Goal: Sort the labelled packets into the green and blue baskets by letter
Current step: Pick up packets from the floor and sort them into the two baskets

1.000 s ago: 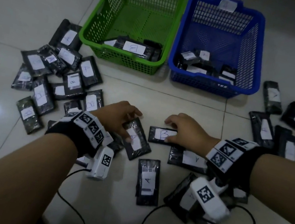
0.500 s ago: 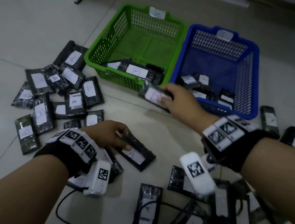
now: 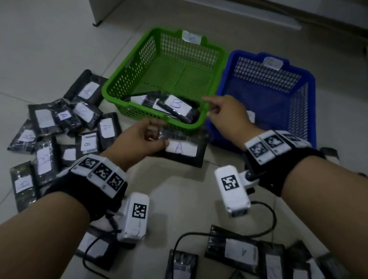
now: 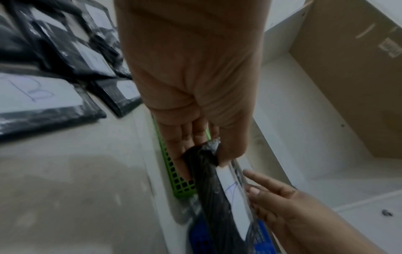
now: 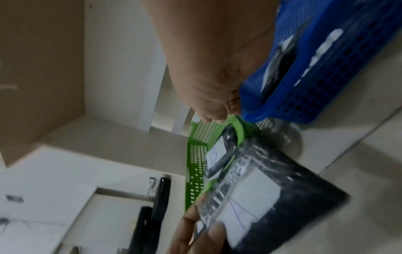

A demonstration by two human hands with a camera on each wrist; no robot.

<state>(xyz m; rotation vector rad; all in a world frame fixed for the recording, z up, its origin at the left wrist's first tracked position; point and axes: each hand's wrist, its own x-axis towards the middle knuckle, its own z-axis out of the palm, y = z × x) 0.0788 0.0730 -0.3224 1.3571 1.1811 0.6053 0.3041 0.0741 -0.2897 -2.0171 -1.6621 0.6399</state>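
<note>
while our left hand [image 3: 137, 137] pinched the short end of a black packet marked a [image 3: 182, 149], thumb on top and fingers curled beneath, the packet hung level just in front of the green basket [image 3: 121, 79], off the floor. from the left wrist view the thumb [image 4: 230, 147] pressed the crumpled end of the packet against the fingers [image 4: 185, 137].

our right hand [image 3: 227, 118] hovered over the green basket's right near corner, where it met the blue basket [image 3: 311, 107]. its fingers were spread and loose, the index finger pointing across the green basket, and it held nothing.

inside the green basket, against its near wall, lay a few packets, the top one marked b [image 3: 179, 106]. the blue basket stood touching the green basket's right side, with packets in it mostly hidden by our right hand.

left of the green basket a heap of loose packets [image 3: 61, 132] lay on the tiled floor [image 3: 21, 49]; more packets [image 3: 265, 271] lay well in front of the green basket, to the right.
</note>
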